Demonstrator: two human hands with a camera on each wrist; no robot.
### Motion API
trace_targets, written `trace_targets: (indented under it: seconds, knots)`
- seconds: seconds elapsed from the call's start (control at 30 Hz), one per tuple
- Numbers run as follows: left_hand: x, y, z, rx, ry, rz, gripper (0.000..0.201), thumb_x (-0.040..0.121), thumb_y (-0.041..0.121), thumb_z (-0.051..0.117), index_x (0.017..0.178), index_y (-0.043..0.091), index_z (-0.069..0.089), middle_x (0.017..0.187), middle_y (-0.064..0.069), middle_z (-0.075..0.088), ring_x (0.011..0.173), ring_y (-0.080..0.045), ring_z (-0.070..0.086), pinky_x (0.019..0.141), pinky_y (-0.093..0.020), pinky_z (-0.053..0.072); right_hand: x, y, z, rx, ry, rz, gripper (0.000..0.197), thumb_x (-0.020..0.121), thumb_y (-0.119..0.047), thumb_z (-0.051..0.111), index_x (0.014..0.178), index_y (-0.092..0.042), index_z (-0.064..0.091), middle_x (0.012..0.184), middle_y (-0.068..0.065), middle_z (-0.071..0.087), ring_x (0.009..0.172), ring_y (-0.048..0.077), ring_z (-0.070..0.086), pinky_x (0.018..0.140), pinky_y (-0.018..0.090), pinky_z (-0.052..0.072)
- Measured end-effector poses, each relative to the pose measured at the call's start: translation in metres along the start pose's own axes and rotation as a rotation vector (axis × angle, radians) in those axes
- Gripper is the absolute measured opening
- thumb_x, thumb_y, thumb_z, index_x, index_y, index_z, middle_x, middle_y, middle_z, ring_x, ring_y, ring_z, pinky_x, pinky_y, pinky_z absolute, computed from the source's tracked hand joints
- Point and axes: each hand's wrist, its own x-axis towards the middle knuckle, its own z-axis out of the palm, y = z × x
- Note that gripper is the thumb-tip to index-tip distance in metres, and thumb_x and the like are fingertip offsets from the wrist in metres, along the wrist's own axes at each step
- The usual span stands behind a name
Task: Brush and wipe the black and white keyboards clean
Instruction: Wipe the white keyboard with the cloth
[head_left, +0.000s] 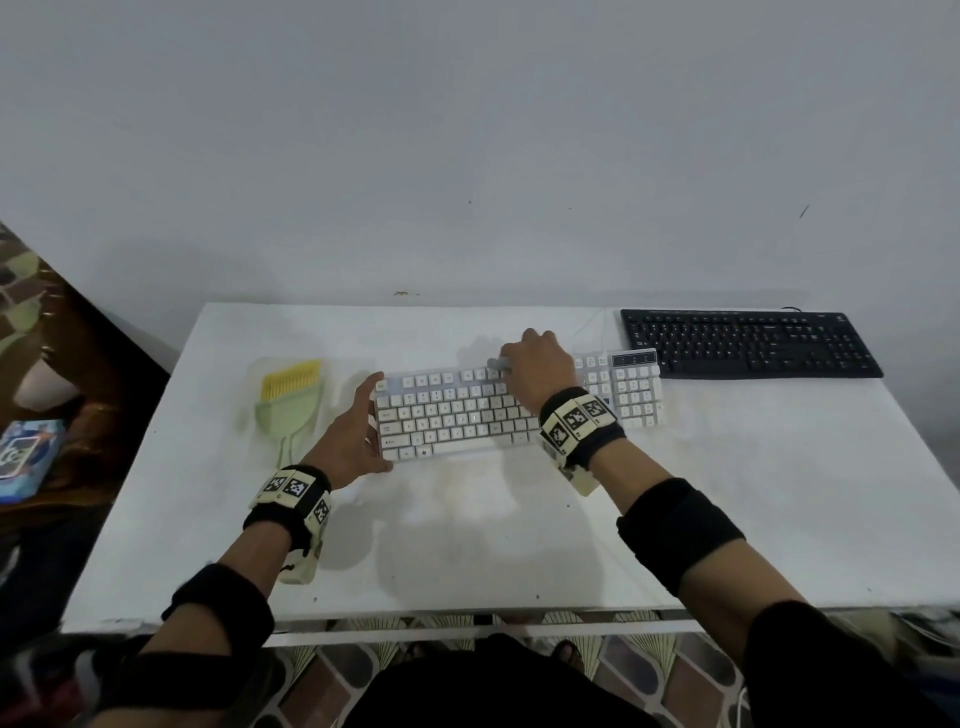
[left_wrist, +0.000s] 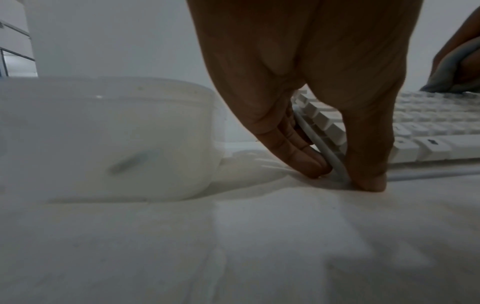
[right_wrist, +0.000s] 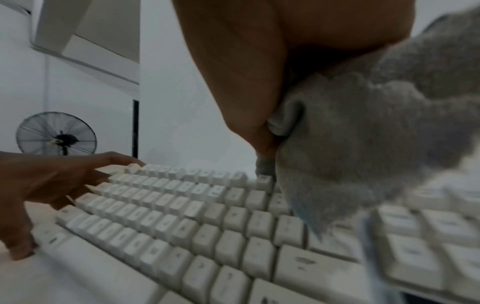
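The white keyboard (head_left: 457, 415) lies mid-table, also seen in the wrist views (left_wrist: 428, 127) (right_wrist: 182, 216). My left hand (head_left: 363, 426) (left_wrist: 345, 179) braces its left end: straight fingers (left_wrist: 298, 156) press the side edge and the thumb sits at the front corner. My right hand (head_left: 530, 364) (right_wrist: 259, 123) grips a bunched grey cloth (head_left: 496, 362) (right_wrist: 363, 144) and presses it on the upper key rows, right of centre. The black keyboard (head_left: 748, 343) rests at the back right, untouched. A green brush (head_left: 291, 400) with yellow bristles lies left of the white keyboard.
The brush sits in a shallow clear tray (head_left: 249, 374) (left_wrist: 103, 133) close to my left hand. The white table (head_left: 519, 519) ends at a wall behind. A white cable (head_left: 592, 325) runs from the white keyboard toward the back edge. A standing fan (right_wrist: 55, 134) is off to the left.
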Motion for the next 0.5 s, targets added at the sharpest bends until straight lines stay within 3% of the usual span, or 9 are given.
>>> trace_targets:
  seconds: [0.13, 0.3, 0.4, 0.5]
  knots:
    - [0.000, 0.001, 0.001, -0.009, 0.004, -0.011, 0.132, 0.068, -0.013, 0.086, 0.149, 0.055, 0.007, 0.122, -0.003, 0.054, 0.081, -0.021, 0.066, 0.071, -0.031, 0.062, 0.001, 0.035, -0.006, -0.014, 0.024, 0.108, 0.028, 0.102, -0.023, 0.045, 0.119, -0.017, 0.066, 0.114, 0.009, 0.055, 0.112, 0.028, 0.049, 0.081, 0.035, 0.052]
    - [-0.001, 0.001, 0.001, -0.013, 0.016, -0.021, 0.133, 0.067, -0.012, 0.087, 0.150, 0.056, 0.007, 0.124, -0.004, 0.054, 0.084, -0.024, 0.067, 0.073, -0.036, 0.064, -0.005, 0.037, 0.001, 0.000, 0.085, -0.024, 0.025, 0.100, -0.021, 0.052, 0.117, -0.021, 0.071, 0.110, 0.007, 0.057, 0.106, 0.026, 0.051, 0.067, 0.033, 0.045]
    - [-0.001, 0.002, 0.002, -0.006, 0.020, -0.024, 0.134, 0.067, -0.013, 0.087, 0.149, 0.056, 0.007, 0.124, -0.004, 0.053, 0.084, -0.025, 0.067, 0.072, -0.034, 0.063, -0.009, 0.068, 0.000, -0.054, 0.061, 0.118, 0.023, 0.101, -0.021, 0.051, 0.119, -0.017, 0.065, 0.116, 0.008, 0.056, 0.114, 0.029, 0.051, 0.080, 0.037, 0.055]
    - [-0.002, 0.002, 0.003, 0.008, 0.025, -0.018, 0.134, 0.067, -0.013, 0.087, 0.147, 0.058, 0.006, 0.123, -0.004, 0.054, 0.083, -0.025, 0.067, 0.068, -0.030, 0.061, -0.004, 0.094, -0.003, -0.093, 0.060, 0.209, 0.025, 0.102, -0.027, 0.048, 0.118, -0.017, 0.064, 0.118, 0.009, 0.058, 0.116, 0.030, 0.053, 0.091, 0.038, 0.052]
